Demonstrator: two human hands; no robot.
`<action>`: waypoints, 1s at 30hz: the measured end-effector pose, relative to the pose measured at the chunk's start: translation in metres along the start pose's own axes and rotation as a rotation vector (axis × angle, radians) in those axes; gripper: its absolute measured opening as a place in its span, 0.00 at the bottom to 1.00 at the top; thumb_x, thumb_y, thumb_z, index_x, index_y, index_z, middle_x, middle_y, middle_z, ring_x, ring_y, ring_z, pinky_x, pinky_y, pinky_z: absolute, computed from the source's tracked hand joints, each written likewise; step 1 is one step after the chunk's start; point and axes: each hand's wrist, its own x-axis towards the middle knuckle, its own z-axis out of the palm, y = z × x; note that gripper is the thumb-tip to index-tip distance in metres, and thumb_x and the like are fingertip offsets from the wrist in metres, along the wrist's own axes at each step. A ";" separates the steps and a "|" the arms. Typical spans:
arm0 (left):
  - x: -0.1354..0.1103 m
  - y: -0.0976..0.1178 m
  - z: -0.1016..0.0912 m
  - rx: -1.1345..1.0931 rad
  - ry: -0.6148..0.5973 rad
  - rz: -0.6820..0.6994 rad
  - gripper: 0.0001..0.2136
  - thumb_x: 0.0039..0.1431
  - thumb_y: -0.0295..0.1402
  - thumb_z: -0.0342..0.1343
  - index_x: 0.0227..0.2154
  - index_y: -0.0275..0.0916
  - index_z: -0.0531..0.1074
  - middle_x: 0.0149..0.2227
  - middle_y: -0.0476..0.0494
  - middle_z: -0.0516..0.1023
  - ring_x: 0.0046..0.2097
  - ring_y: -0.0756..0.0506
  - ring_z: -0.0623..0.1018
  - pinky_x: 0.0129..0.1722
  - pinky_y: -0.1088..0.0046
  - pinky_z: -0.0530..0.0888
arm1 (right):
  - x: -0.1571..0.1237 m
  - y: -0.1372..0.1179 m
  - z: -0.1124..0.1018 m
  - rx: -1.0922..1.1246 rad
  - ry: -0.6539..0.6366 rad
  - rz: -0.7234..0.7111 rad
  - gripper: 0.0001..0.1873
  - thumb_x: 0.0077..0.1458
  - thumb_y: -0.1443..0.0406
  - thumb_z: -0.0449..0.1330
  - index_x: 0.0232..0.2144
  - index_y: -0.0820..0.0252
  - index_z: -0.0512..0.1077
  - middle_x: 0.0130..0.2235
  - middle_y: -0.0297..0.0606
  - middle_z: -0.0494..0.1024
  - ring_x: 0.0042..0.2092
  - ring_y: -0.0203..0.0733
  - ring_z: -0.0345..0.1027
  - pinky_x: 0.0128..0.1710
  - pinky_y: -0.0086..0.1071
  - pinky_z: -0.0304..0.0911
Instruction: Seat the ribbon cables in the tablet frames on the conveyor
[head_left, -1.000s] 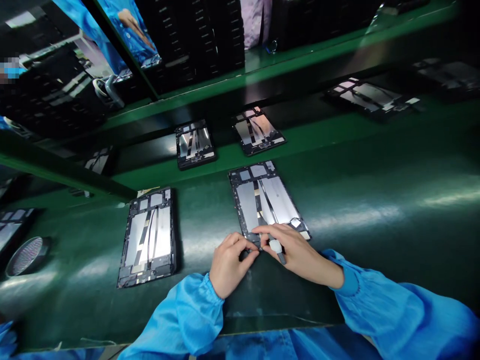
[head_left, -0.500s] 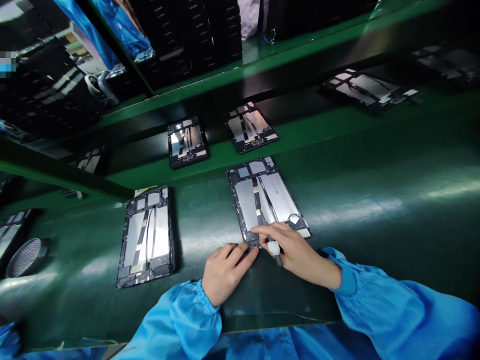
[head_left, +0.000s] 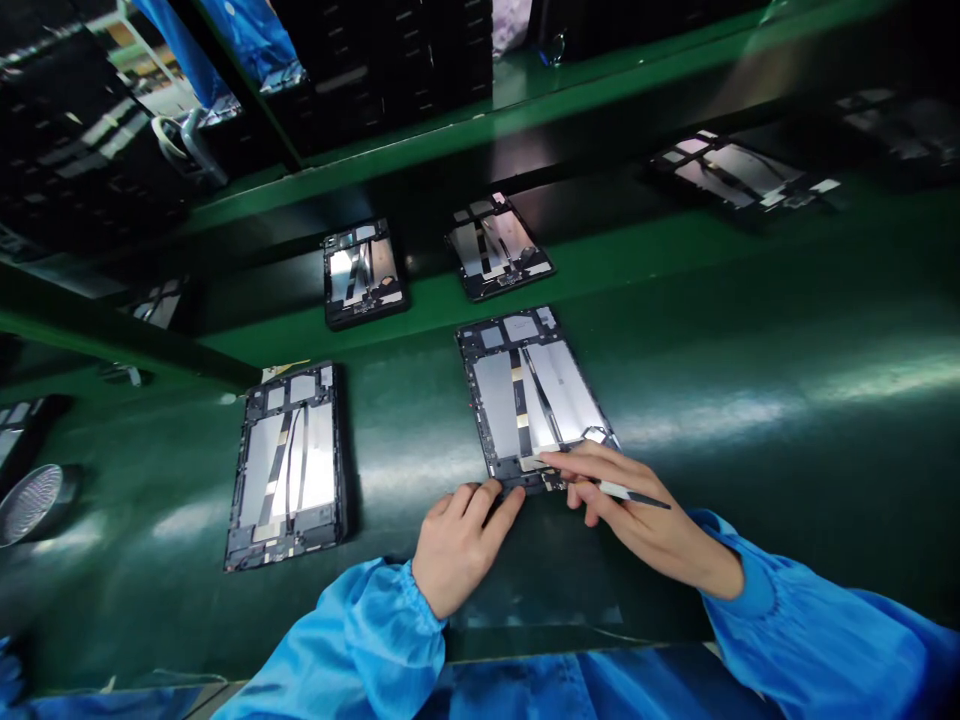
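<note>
An opened tablet (head_left: 495, 395), its silver inside and dark flex cables showing, lies on the green bench in front of me. At its near edge, my left hand (head_left: 459, 540) rests with bent fingertips on the frame, the thumb a little apart. My right hand (head_left: 622, 505) is closed around a slim tool with a pale and dark handle (head_left: 626, 493); the kind is unclear. Its index fingertip is at the tablet's lower part, by a pale strip near the small circuit board. The right fingers cover the tablet's lower right corner.
To the left lies a second opened tablet (head_left: 292, 465). Behind, two more tablets (head_left: 366, 272) sit on a lower green strip, with another tablet (head_left: 739, 175) farther right. A round metal-rimmed object (head_left: 34, 503) stands far left. A green post (head_left: 127, 335) slants in from the left.
My right hand has moved right and turned, so the tool now points rightward and more of the tablet's near edge shows. My left hand stays at the edge. The view has shifted slightly.
</note>
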 end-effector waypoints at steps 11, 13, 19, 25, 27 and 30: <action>0.001 -0.001 0.001 -0.068 0.023 -0.018 0.18 0.71 0.26 0.38 0.56 0.38 0.67 0.46 0.40 0.73 0.42 0.44 0.73 0.37 0.69 0.73 | -0.007 0.007 0.005 0.058 0.000 0.076 0.09 0.65 0.63 0.57 0.43 0.55 0.77 0.40 0.39 0.78 0.31 0.37 0.73 0.22 0.24 0.69; 0.001 -0.001 0.002 -0.070 0.023 -0.016 0.18 0.71 0.26 0.38 0.56 0.38 0.67 0.46 0.40 0.73 0.42 0.44 0.73 0.37 0.69 0.73 | -0.009 0.008 0.000 0.046 0.024 0.117 0.09 0.65 0.63 0.58 0.42 0.56 0.77 0.36 0.37 0.79 0.27 0.35 0.72 0.22 0.24 0.69; -0.002 -0.005 0.004 -0.086 0.021 0.004 0.17 0.70 0.25 0.40 0.57 0.39 0.66 0.47 0.40 0.74 0.43 0.45 0.73 0.39 0.69 0.74 | -0.014 0.014 -0.011 0.035 0.066 0.212 0.10 0.64 0.61 0.58 0.41 0.57 0.78 0.27 0.35 0.79 0.22 0.35 0.69 0.21 0.24 0.68; -0.006 -0.013 0.004 -0.184 0.063 0.046 0.15 0.70 0.25 0.44 0.56 0.38 0.67 0.49 0.41 0.75 0.45 0.46 0.73 0.42 0.69 0.74 | -0.012 0.011 -0.004 0.076 0.044 0.152 0.10 0.65 0.62 0.58 0.42 0.57 0.77 0.31 0.37 0.80 0.24 0.35 0.71 0.23 0.24 0.70; -0.006 -0.015 0.004 -0.198 0.076 0.051 0.15 0.70 0.26 0.45 0.55 0.38 0.68 0.49 0.42 0.75 0.45 0.46 0.73 0.43 0.69 0.74 | -0.009 0.009 0.000 0.091 -0.011 0.105 0.10 0.65 0.62 0.58 0.44 0.57 0.77 0.35 0.37 0.80 0.27 0.36 0.73 0.26 0.25 0.71; -0.005 -0.015 0.005 -0.201 0.078 0.045 0.14 0.70 0.27 0.45 0.55 0.39 0.68 0.49 0.42 0.75 0.45 0.46 0.73 0.43 0.69 0.74 | -0.005 0.005 0.004 0.053 -0.076 0.027 0.10 0.66 0.64 0.57 0.45 0.56 0.76 0.39 0.37 0.80 0.34 0.38 0.75 0.35 0.29 0.73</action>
